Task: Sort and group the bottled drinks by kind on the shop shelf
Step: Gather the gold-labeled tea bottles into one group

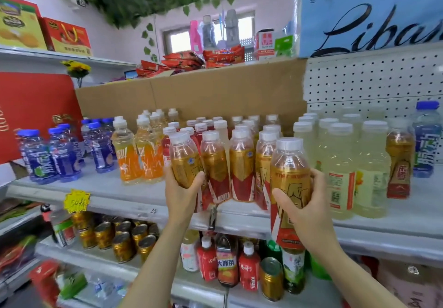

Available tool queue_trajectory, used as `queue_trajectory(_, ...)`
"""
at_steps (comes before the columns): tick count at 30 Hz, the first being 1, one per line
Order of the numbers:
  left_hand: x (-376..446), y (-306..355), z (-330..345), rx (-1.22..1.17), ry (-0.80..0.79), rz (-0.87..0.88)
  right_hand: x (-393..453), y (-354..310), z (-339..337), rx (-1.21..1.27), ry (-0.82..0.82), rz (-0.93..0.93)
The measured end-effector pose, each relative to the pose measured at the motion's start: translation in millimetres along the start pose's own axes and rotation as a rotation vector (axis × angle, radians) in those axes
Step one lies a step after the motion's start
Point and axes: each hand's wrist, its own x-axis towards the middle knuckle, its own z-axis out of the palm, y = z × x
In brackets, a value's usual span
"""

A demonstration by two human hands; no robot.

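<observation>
Gold-red bottles crowding shelf, both hands gripping one each, pale yellow bottles beside, orange bottles left

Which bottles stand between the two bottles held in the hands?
In the head view, three upright gold-and-red bottles stand on the shelf between them.

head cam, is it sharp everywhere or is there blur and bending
Head view: sharp at the centre, on both hands' gold bottles; soft and smeared toward the lower left corner; wide-angle bending curves the shelf edge; window blown out white.
</observation>
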Motion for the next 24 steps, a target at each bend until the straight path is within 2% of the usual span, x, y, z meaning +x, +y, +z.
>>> queue_trajectory(10, 29, -32, 12, -0.105, -0.203, 0.095, 4, 1, 43, -0.080, 0.171, -0.027)
queue_trajectory(17, 11, -23, 47, -0.168, -0.337, 0.091, -4, 3, 56, -0.115, 0.272, -0.029)
queue_trajectory(24, 4, -22, 63, -0.078, -0.315, 0.075, -2, 4, 66, -0.182, 0.347, -0.044)
